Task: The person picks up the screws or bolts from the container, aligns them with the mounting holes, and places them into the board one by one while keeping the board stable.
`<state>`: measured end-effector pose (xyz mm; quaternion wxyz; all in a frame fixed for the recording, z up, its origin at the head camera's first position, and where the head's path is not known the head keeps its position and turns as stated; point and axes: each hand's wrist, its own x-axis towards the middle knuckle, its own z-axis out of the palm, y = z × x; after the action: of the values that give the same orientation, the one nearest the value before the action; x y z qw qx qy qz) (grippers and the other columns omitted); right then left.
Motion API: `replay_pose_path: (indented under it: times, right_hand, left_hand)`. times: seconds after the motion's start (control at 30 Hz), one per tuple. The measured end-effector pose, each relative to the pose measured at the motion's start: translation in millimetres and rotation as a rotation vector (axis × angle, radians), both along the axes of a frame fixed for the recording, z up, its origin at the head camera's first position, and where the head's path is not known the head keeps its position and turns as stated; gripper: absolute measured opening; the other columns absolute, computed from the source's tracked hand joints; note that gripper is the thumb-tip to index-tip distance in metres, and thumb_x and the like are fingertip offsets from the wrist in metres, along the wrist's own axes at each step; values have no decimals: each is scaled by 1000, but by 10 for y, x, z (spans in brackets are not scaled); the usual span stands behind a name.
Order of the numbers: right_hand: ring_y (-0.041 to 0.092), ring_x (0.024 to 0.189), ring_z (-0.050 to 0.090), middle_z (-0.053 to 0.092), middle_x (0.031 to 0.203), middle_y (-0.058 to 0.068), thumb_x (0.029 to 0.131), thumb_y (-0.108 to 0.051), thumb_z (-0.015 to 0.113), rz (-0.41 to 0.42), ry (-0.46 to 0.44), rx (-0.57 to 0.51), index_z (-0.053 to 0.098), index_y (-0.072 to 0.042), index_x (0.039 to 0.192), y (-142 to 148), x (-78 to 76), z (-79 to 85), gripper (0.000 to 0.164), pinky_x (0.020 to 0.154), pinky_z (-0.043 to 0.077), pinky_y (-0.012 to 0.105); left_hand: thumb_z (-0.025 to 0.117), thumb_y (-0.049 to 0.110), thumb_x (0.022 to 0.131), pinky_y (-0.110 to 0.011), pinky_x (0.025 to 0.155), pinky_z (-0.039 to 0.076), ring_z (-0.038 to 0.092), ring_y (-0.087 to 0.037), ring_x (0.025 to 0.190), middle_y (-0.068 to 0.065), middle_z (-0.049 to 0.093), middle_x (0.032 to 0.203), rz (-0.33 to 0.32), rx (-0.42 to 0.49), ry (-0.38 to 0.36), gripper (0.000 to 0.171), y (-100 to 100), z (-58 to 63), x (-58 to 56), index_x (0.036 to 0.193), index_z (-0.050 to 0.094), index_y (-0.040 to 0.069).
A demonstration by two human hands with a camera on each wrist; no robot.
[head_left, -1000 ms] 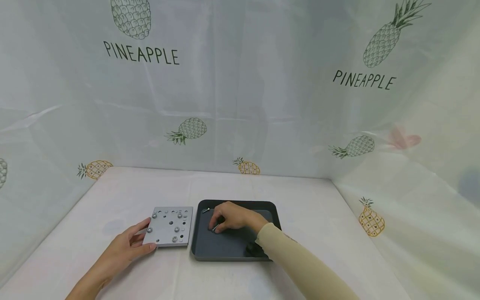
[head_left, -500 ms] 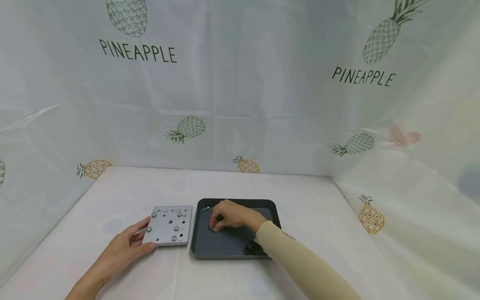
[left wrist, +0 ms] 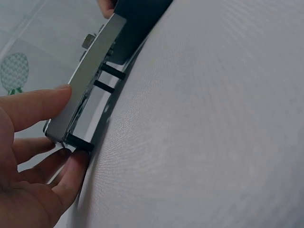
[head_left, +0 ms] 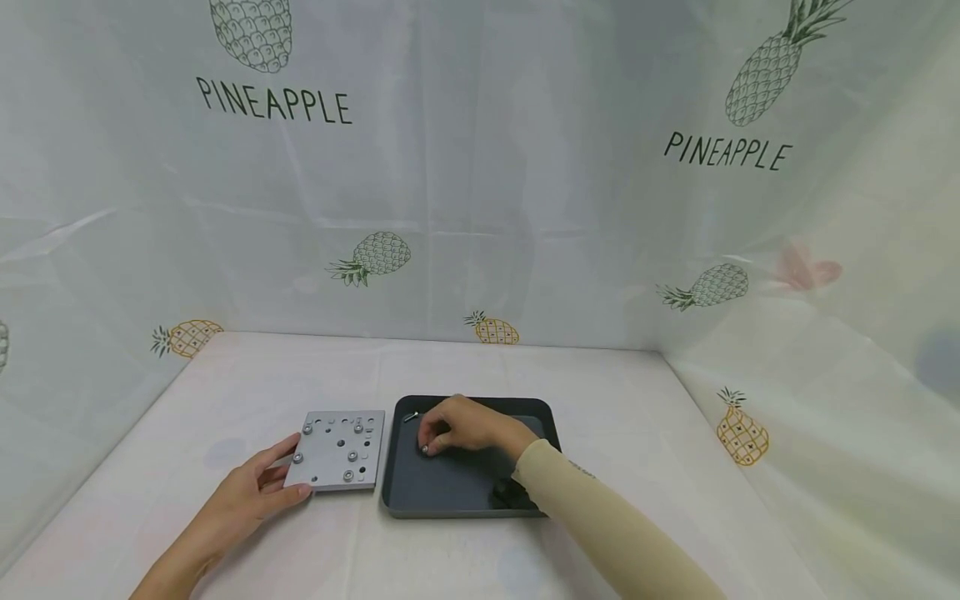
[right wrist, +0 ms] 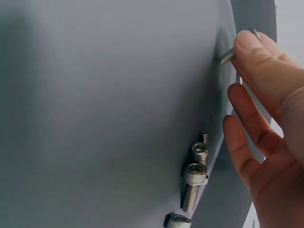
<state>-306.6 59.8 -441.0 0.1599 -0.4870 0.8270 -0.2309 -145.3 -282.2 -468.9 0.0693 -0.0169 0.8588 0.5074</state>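
My left hand grips the left edge of a silver metal plate, thumb near its front corner. Holes and several socket-head screws show on the plate's top. Dark pegs stick out below the plate in the left wrist view. My right hand is over the dark grey tray, pinching a small metal screw between thumb and index finger. The other fingers are loosely bent. Several loose socket-head screws lie in the tray, mostly hidden by the right hand in the head view.
One screw lies near the tray's back left corner. A dark object, too unclear to name, is at the tray's front right, under the right forearm. A white cloth covers the table; a pineapple-print curtain hangs behind.
The right hand has risen slightly from the tray floor and turned a little, with the screw's end now showing at its fingertips. The left hand and plate have stayed in place.
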Motion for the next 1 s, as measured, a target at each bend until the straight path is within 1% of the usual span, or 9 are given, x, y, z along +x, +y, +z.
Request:
replay_pose_path:
  times: [0.07,0.17,0.27,0.4,0.6,0.8,0.87,1.0]
  right_hand:
    - [-3,83,62,72,93,-15,94,-17,82,-17,-20,-13,77,-19,100,7,-5,5,7,81,53,16]
    - [-3,84,63,73,93,-16,95,-18,81,-36,-42,-35,77,-21,101,13,-16,11,8,81,54,17]
    - [-2,85,65,76,96,-10,95,-16,81,-42,-75,-76,77,-20,102,13,-23,15,9,81,55,18]
    - [0,85,67,78,96,-3,96,-13,80,-53,-144,-155,77,-16,104,5,-20,23,10,80,55,19]
    - [7,87,71,77,95,-6,98,-11,78,-76,-252,-269,76,-11,107,-20,10,69,9,81,57,21]
    - [10,97,73,78,102,-2,100,-13,75,-126,-339,-331,76,-11,113,-61,32,130,13,92,59,27]
    - [10,100,73,78,104,-3,101,-14,75,-135,-355,-345,76,-12,115,-83,37,151,14,94,59,28]
    - [9,100,72,77,105,-5,101,-14,75,-136,-359,-359,75,-12,116,-141,46,196,15,95,59,27]
  left_hand:
    - [85,36,92,-24,97,58,54,-43,142,-30,41,162,0,3,0,100,1,-3,-1,169,27,8]
    - [85,36,92,-19,95,57,54,-42,142,-30,43,161,-1,3,-3,100,-1,-3,-4,169,27,8]
    - [85,37,92,-15,93,55,55,-42,141,-30,44,160,0,-6,-8,100,-4,-1,-6,169,27,9]
    - [85,38,92,-14,92,54,55,-42,141,-30,45,160,1,-12,-13,100,-5,4,-1,169,27,10]
    - [84,38,92,-18,94,56,54,-42,142,-30,44,160,0,-19,-14,100,-6,9,7,169,27,10]
    - [85,37,92,-21,95,57,55,-42,141,-30,45,160,0,-10,-14,100,-10,-1,-1,169,27,10]
    - [85,36,92,-23,96,58,55,-42,141,-30,45,159,0,-6,-12,100,-12,-4,-5,169,27,9]
    - [85,36,92,-28,98,59,55,-43,140,-30,45,159,0,-11,-14,100,-12,-4,-14,169,27,9]
